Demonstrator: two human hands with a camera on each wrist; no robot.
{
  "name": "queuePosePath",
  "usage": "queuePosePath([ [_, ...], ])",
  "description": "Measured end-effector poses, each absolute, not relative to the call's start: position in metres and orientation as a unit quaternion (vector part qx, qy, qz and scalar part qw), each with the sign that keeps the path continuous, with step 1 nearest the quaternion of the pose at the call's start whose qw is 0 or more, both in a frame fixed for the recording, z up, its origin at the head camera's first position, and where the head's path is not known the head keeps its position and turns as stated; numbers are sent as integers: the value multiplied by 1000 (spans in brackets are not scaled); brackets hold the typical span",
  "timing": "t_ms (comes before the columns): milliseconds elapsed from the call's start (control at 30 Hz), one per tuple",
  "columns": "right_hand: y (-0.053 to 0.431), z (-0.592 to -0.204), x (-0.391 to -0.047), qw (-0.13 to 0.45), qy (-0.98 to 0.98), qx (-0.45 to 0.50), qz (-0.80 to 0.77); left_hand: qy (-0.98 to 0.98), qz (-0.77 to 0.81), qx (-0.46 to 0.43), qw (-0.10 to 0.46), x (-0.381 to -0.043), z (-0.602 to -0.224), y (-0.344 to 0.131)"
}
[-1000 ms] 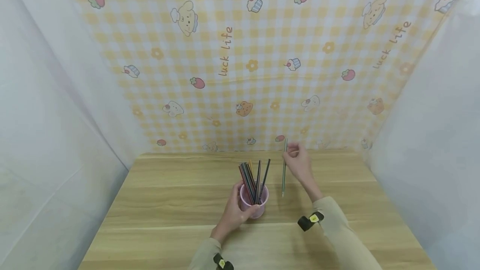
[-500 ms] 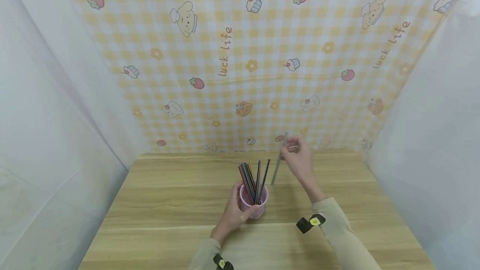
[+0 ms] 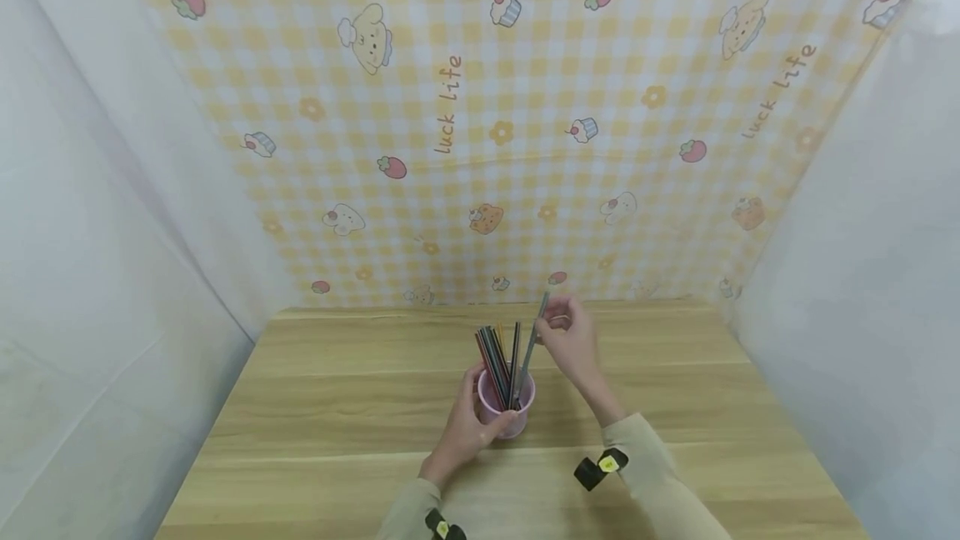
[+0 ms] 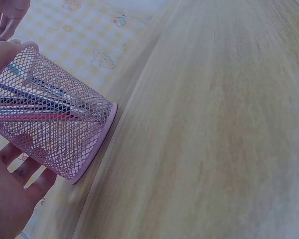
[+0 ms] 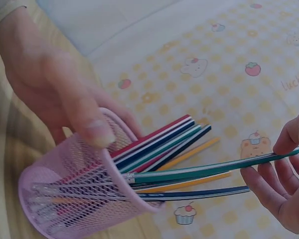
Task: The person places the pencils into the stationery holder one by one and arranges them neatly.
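A pink mesh pencil cup (image 3: 516, 426) stands on the wooden table, gripped round its left side by my left hand (image 3: 459, 432). In the right wrist view, its thumb lies over the rim and fingers show behind. My right hand (image 3: 572, 340) pinches a green-and-white striped pencil (image 5: 204, 168) near its upper end. That pencil slants down to the cup, its silvery lower end overlapping the mouth. Several striped pencils (image 5: 162, 138), in red, blue, green and yellow, lean inside the cup. The left wrist view shows their lower parts through the mesh.
The wooden table (image 3: 337, 407) spreads on both sides of the cup. Behind it hangs a yellow checked cloth (image 3: 420, 115) with cartoon prints. White sheets (image 3: 97, 257) enclose the left and right sides. Each sleeve carries a black band (image 3: 600, 467).
My right hand has moved left and slightly down, bringing the green striped pencil from beside the cup to its mouth, tilting it on the way. The left hand and cup stay put.
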State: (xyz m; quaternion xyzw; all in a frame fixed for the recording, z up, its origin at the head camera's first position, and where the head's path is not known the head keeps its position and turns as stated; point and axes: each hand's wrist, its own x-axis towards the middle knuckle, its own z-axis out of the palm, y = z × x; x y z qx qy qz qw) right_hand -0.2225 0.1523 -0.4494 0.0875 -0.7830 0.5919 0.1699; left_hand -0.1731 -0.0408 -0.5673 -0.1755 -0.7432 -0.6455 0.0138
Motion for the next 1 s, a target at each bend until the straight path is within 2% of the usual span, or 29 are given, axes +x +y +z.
queuePosePath([
  [167, 144, -457, -219, 155, -780, 85, 600, -749, -639, -177, 13, -178, -580, -43],
  [600, 131, -483, -204, 120, -815, 63, 563, -755, -631, -175, 32, -180, -583, -42],
  [767, 133, -490, -204, 139, -805, 60, 573, -755, -631, -175, 39, -180, -583, -42],
  [1000, 141, -484, -205, 154, -796, 46, 583, -746, -644, -171, 9, -178, -581, -47],
])
